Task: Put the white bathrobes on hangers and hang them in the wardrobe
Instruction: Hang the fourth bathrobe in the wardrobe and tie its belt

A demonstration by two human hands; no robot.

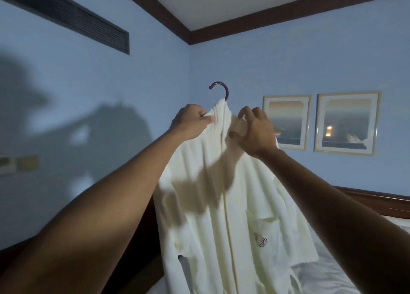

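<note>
White bathrobe [224,205] on hanger [221,90]: left hand [192,121] pinches collar; right hand [253,130], beside it, grips the shoulder

White bathrobe [226,205], cream-tinged, with a pale yellow line down its middle and a small dark spiral emblem [260,241] on the chest pocket. Dark purple hanger hook [221,89] above the bathrobe's collar. Pale blue wall [111,116] behind the bathrobe, dark brown trim [244,25] above. Gold-framed pictures [347,123] right of the bathrobe, orange fading to grey-blue. White bed sheet [328,276] below.
</note>
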